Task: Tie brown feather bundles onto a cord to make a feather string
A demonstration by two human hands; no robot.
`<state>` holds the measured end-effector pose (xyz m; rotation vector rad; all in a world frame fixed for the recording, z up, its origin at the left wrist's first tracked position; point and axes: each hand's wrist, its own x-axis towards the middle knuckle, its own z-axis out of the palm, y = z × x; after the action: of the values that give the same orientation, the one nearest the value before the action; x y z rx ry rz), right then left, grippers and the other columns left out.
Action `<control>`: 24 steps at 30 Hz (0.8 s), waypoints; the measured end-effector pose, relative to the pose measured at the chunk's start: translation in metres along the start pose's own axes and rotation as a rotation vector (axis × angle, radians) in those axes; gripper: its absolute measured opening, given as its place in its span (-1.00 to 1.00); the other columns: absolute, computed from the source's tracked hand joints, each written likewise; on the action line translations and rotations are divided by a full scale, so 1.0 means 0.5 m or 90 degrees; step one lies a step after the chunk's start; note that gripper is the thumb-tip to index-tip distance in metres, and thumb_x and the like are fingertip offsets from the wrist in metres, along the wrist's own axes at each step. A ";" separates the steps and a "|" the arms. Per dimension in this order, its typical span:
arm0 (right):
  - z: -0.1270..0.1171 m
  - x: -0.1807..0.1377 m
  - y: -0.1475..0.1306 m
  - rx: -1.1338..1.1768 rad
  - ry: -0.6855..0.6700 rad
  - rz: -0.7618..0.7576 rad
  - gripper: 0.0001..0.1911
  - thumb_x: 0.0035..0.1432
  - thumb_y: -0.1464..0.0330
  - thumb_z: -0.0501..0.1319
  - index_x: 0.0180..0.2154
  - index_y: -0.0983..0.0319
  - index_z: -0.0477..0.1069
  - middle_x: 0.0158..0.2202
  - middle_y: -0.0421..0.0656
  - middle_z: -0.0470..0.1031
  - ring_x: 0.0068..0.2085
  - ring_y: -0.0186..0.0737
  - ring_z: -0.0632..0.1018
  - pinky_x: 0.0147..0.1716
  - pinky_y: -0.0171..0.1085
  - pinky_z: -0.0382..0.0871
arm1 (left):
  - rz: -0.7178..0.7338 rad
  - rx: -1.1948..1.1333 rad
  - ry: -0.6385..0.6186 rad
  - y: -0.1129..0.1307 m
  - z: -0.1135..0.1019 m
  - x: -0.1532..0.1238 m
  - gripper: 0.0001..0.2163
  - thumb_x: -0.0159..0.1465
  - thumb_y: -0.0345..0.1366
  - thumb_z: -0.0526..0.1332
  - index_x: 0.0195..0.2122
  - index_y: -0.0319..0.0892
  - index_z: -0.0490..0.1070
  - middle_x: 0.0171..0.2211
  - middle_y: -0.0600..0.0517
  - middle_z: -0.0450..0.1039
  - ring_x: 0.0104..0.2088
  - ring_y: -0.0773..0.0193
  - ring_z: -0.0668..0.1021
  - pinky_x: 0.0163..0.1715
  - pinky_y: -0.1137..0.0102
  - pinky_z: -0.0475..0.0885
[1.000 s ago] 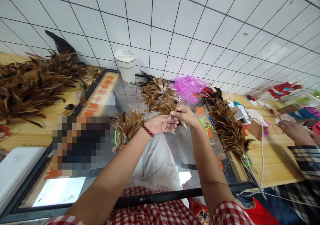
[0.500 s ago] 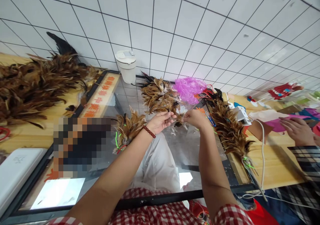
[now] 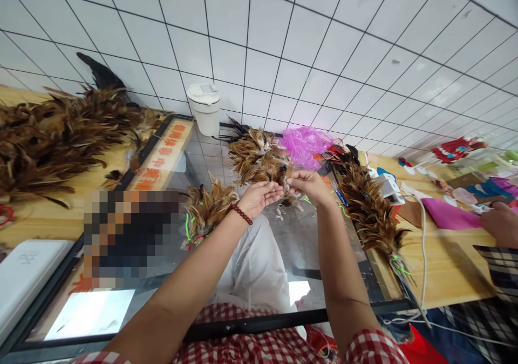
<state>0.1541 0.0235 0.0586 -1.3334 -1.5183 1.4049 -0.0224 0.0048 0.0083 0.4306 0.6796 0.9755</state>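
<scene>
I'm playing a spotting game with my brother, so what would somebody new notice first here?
Probably the shiny purple plastic, crumpled near the white tiled wall, just right of the middle. Next might come the huge heap of brown feathers at the far left and the smaller feather bunch beside the plastic. Near the centre, a dark red bead bracelet circles the end of the person's left arm.

Whether anything is held by the left grip [image 3: 258,197] or the right grip [image 3: 312,187] cannot be told. Left of them, a patch [image 3: 131,237] is pixelated and a feather pile [image 3: 52,142] cut off; far right, a co-worker's hand [image 3: 502,226] is cropped.
</scene>
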 end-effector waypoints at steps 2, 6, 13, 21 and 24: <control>0.025 0.001 -0.005 0.050 -0.003 -0.023 -0.69 -0.18 0.16 0.37 -0.47 0.25 0.44 -0.58 -0.23 0.45 -0.56 -0.40 0.41 -0.53 -0.38 0.29 | -0.012 -0.001 -0.009 0.003 0.002 -0.001 -0.93 0.22 -0.46 0.17 -0.35 -0.35 0.44 -0.34 -0.14 0.56 -0.30 0.26 0.61 -0.25 0.41 0.50; 0.067 0.014 0.005 0.085 0.027 -0.076 -0.70 -0.27 0.18 0.41 -0.56 0.25 0.43 -0.55 -0.24 0.42 -0.50 -0.36 0.43 -0.45 -0.34 0.35 | -0.038 0.000 -0.014 0.008 0.000 -0.001 -0.92 0.22 -0.49 0.16 -0.31 -0.35 0.43 -0.39 -0.12 0.55 -0.32 0.22 0.62 -0.31 0.41 0.51; 0.069 0.034 0.029 -0.043 0.114 -0.141 -0.73 -0.26 0.18 0.39 -0.55 0.24 0.47 -0.47 -0.20 0.42 -0.39 -0.32 0.42 -0.35 -0.32 0.33 | -0.039 0.012 -0.038 0.004 -0.014 0.006 -0.94 0.20 -0.46 0.20 -0.33 -0.34 0.44 -0.47 -0.08 0.52 -0.46 0.34 0.58 -0.42 0.49 0.50; 0.005 0.011 0.014 -0.327 0.091 -0.084 -0.82 -0.08 0.31 0.28 -0.37 0.23 0.54 -0.43 -0.17 0.52 -0.39 -0.26 0.46 -0.35 -0.31 0.30 | -0.021 0.107 -0.093 -0.002 -0.009 0.001 -0.86 0.09 -0.34 0.33 -0.41 -0.34 0.46 -0.59 0.05 0.40 -0.62 0.45 0.46 -0.64 0.58 0.36; -0.034 -0.001 0.015 -0.589 0.070 -0.025 -0.77 -0.13 0.45 0.28 -0.33 0.17 0.57 -0.38 -0.16 0.55 -0.35 -0.23 0.48 -0.33 -0.33 0.27 | 0.007 0.036 -0.043 0.000 -0.010 0.005 -0.92 0.14 -0.39 0.28 -0.40 -0.32 0.44 -0.56 0.05 0.42 -0.60 0.46 0.47 -0.62 0.59 0.38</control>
<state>0.1719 0.0269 0.0549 -1.8285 -2.2066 0.5515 -0.0251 0.0070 0.0041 0.5154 0.6455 0.9505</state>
